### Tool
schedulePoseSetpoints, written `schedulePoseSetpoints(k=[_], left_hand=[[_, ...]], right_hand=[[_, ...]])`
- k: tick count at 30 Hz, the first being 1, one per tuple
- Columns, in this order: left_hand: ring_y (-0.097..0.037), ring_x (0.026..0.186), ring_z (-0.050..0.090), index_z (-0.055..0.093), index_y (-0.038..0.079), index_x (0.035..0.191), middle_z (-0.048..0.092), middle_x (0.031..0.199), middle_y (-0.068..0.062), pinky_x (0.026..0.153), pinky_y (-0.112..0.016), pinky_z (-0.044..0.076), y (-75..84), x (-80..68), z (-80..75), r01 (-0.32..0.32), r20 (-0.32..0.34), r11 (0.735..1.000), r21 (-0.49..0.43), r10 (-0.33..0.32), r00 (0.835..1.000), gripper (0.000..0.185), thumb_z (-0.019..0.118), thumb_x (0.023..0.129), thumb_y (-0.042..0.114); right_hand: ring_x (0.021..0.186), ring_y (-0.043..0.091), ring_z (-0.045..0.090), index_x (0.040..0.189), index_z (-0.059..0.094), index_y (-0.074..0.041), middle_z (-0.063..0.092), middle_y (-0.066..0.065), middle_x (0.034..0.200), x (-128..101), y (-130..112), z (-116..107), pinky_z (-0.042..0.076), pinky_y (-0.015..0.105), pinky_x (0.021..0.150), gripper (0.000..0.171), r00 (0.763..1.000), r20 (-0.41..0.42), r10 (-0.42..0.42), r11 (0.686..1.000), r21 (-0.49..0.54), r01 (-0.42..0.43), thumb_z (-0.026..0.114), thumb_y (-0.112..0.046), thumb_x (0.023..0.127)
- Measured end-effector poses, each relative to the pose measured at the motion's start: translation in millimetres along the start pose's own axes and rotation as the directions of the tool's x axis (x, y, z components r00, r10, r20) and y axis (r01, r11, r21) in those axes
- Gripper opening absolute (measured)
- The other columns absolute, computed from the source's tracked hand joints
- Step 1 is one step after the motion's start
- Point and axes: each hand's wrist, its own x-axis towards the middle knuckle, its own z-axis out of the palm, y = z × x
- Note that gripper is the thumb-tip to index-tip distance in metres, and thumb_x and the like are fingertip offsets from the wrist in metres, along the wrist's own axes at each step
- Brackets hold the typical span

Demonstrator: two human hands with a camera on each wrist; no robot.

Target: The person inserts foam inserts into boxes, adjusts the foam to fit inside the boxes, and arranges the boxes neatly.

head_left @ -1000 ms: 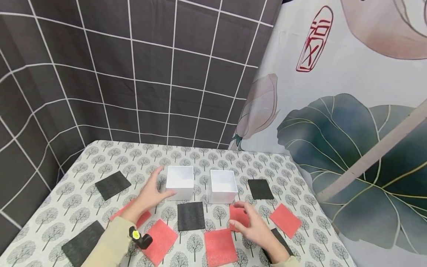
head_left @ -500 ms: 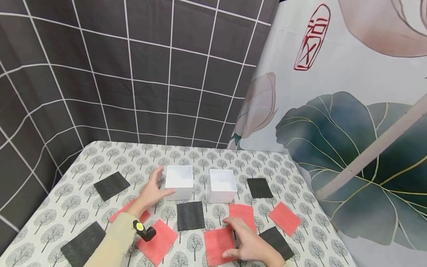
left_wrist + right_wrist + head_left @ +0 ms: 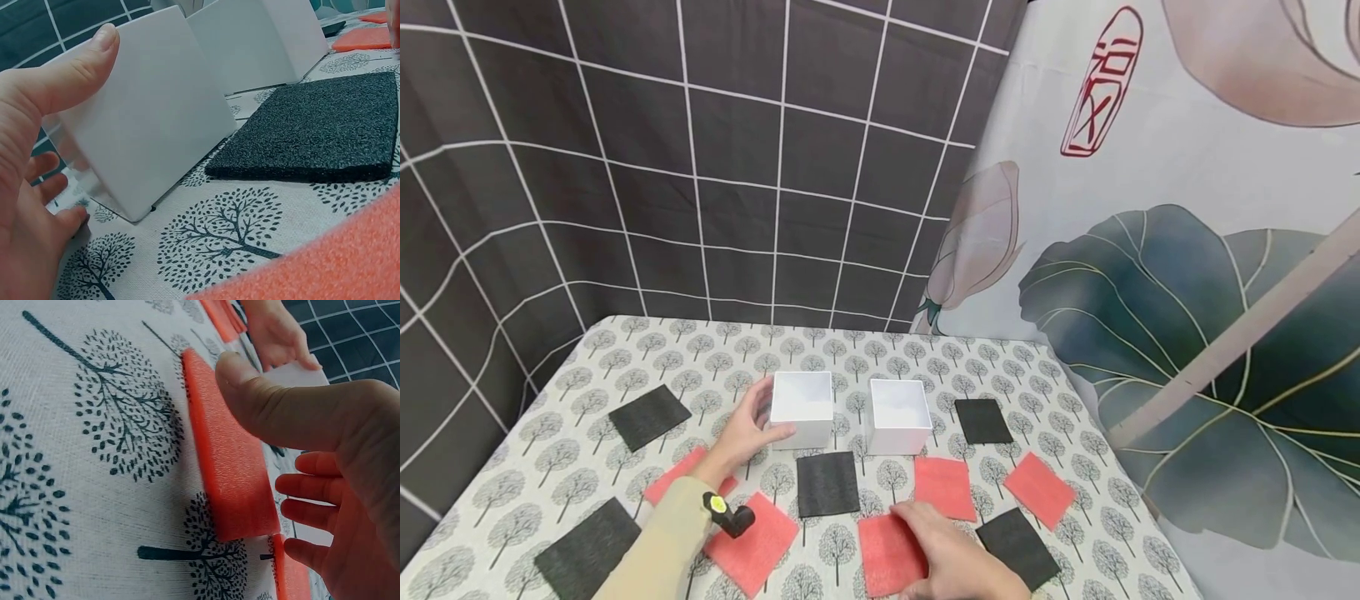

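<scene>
The left hand (image 3: pixel 747 429) wraps its grip around the left white box (image 3: pixel 802 408), thumb on the near wall and fingers curled behind the left one; that box stands mid-bench beside a second white box (image 3: pixel 898 415). The right hand (image 3: pixel 951 558) rests on a red foam square (image 3: pixel 887 553) at the near edge of the bench (image 3: pixel 647 350), thumb over its edge and fingers loosely spread rather than clamped.

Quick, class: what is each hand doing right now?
Left hand: grips the left white square plastic box, thumb on its front wall.
Right hand: open, relaxed fingers over the red square foam pad; no grip visible.
</scene>
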Motion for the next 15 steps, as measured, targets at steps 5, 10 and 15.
schedulePoseSetpoints(k=[5, 10, 15], left_hand=[[-0.035, 0.134, 0.024, 0.019, 0.006, 0.146, 0.023, 0.148, -0.020, 0.110, -0.041, 0.023, -1.3, -0.3, -0.5, 0.021, 0.004, 0.999, -0.033, -0.021, 1.000, 0.096, 0.079, 0.070, 0.006], [-0.038, 0.134, 0.023, 0.017, 0.002, 0.145, 0.021, 0.148, -0.023, 0.110, -0.042, 0.022, -0.8, -0.4, -1.3, 0.037, 0.017, 0.998, -0.047, -0.036, 0.999, 0.096, 0.077, 0.071, 0.002], [-0.034, 0.134, 0.026, 0.019, 0.005, 0.146, 0.024, 0.148, -0.019, 0.110, -0.039, 0.023, -1.6, 0.4, -1.4, 0.054, 0.018, 0.998, -0.042, -0.053, 0.998, 0.098, 0.080, 0.070, 0.012]], right_hand=[[0.120, 0.012, 0.039, 0.140, 0.033, -0.008, 0.041, -0.003, 0.133, -0.6, 1.1, 3.6, 0.041, 0.036, 0.100, 0.099, 0.999, -0.014, -0.034, 0.999, -0.043, 0.033, 0.065, -0.067, 0.068], [0.119, 0.012, 0.039, 0.140, 0.032, -0.006, 0.040, -0.002, 0.132, -0.2, 1.1, 4.3, 0.041, 0.034, 0.100, 0.096, 0.999, -0.002, -0.046, 0.996, -0.080, 0.046, 0.077, -0.048, 0.067], [0.116, 0.010, 0.039, 0.138, 0.035, -0.006, 0.041, -0.003, 0.129, 2.1, 0.5, 3.6, 0.042, 0.031, 0.098, 0.092, 0.999, 0.012, -0.043, 0.994, -0.105, 0.044, 0.080, -0.033, 0.063]])
